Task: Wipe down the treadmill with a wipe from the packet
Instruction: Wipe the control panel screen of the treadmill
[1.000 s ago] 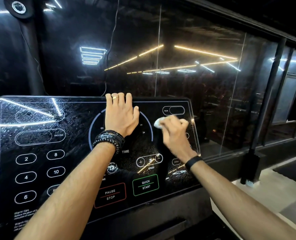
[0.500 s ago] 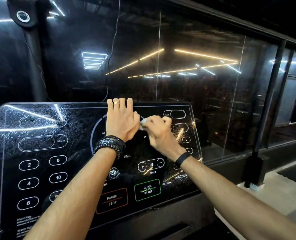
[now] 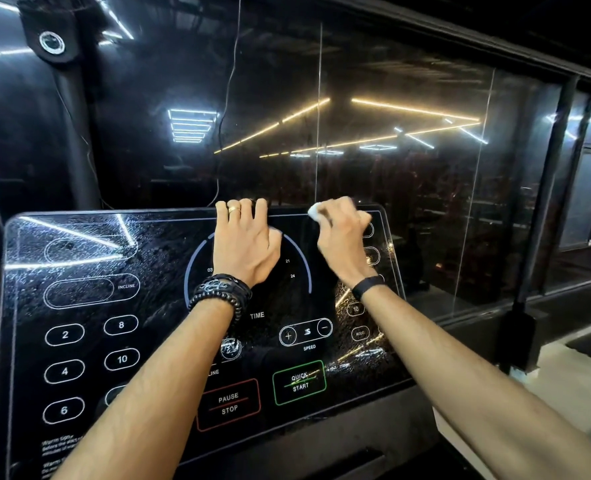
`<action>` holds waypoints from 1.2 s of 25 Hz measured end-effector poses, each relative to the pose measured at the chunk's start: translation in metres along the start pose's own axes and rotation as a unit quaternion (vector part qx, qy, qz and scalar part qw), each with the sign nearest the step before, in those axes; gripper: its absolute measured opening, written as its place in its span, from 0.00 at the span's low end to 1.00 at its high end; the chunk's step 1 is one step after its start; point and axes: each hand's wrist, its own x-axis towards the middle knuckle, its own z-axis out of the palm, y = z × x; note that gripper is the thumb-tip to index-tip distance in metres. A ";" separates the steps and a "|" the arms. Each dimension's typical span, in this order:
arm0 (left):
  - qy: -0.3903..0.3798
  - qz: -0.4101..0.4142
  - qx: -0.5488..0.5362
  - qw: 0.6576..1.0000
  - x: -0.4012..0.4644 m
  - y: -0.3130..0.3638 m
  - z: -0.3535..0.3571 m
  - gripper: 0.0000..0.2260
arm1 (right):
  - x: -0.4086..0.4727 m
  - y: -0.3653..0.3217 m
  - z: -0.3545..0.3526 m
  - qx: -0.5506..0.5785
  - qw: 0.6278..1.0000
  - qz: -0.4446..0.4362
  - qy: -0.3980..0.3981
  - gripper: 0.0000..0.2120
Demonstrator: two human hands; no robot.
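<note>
Wipe (image 3: 315, 212) bunched in right hand's (image 3: 343, 237) grip at console's (image 3: 89, 306) top edge.

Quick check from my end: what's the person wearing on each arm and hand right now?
Both forearms are bare, no sleeves. The left hand has a gold ring on one finger, and its wrist carries stacked dark bracelets, one beaded, one with a silver ornament. The right hand wears only a plain black band at the wrist.

Glossy black treadmill console panel (image 3: 89, 306): left half open. Left hand (image 3: 243, 244) lies flat at top centre, beside right hand (image 3: 342, 237) at the top edge. Dark glass wall (image 3: 408, 168) stands behind the panel.
</note>
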 end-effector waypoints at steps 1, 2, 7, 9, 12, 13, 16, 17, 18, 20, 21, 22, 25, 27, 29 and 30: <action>-0.002 0.001 0.003 1.000 0.000 0.000 0.001 0.20 | -0.010 0.006 0.000 -0.020 0.996 -0.085 -0.025 0.14; -0.004 0.000 0.005 1.000 0.001 0.000 0.001 0.20 | -0.017 0.017 -0.004 -0.032 0.990 -0.132 -0.040 0.15; -0.006 -0.008 0.003 1.000 0.001 0.002 0.000 0.21 | 0.003 0.064 -0.027 -0.037 0.994 0.100 -0.008 0.10; -0.010 -0.007 0.009 1.000 0.001 0.002 0.001 0.21 | -0.016 0.065 -0.022 -0.053 0.995 -0.059 -0.062 0.09; -0.015 -0.007 0.001 1.000 0.002 0.000 -0.001 0.21 | -0.019 0.077 -0.037 -0.021 0.999 0.047 -0.011 0.13; -0.014 -0.006 0.003 1.000 0.002 0.000 -0.001 0.21 | -0.019 0.080 -0.040 -0.019 0.994 0.109 0.014 0.15; -0.012 -0.004 0.009 1.000 0.001 0.001 0.001 0.20 | -0.048 0.077 -0.037 -0.042 0.998 -0.032 -0.030 0.13; -0.012 -0.006 0.009 1.000 0.001 0.001 0.001 0.20 | -0.057 0.081 -0.040 -0.039 0.996 -0.067 -0.041 0.12; -0.011 -0.007 0.007 1.000 0.002 0.001 0.001 0.19 | -0.060 0.086 -0.047 -0.033 0.998 -0.040 -0.028 0.13; -0.007 -0.010 0.007 1.000 0.002 0.000 0.001 0.20 | -0.057 0.093 -0.053 -0.026 0.997 0.071 0.020 0.16; -0.007 -0.010 0.008 1.000 0.001 0.001 0.002 0.20 | -0.059 0.094 -0.051 -0.035 0.996 0.075 0.018 0.16; -0.007 -0.011 0.013 1.000 0.001 0.001 0.003 0.19 | -0.060 0.094 -0.047 -0.045 0.998 0.046 0.002 0.15; -0.012 -0.016 0.016 1.000 0.001 0.004 0.002 0.19 | -0.043 0.099 -0.046 -0.040 0.998 0.045 -0.008 0.11; -0.014 -0.015 0.015 1.000 0.001 0.003 0.002 0.20 | -0.012 0.097 -0.046 -0.021 0.984 0.173 0.035 0.10; -0.012 -0.011 0.015 1.000 0.001 0.002 0.002 0.20 | 0.007 0.082 -0.035 -0.017 0.986 0.167 0.023 0.10; -0.011 -0.009 0.014 1.000 0.000 0.001 0.002 0.20 | 0.011 0.077 -0.028 -0.017 0.994 0.111 0.007 0.10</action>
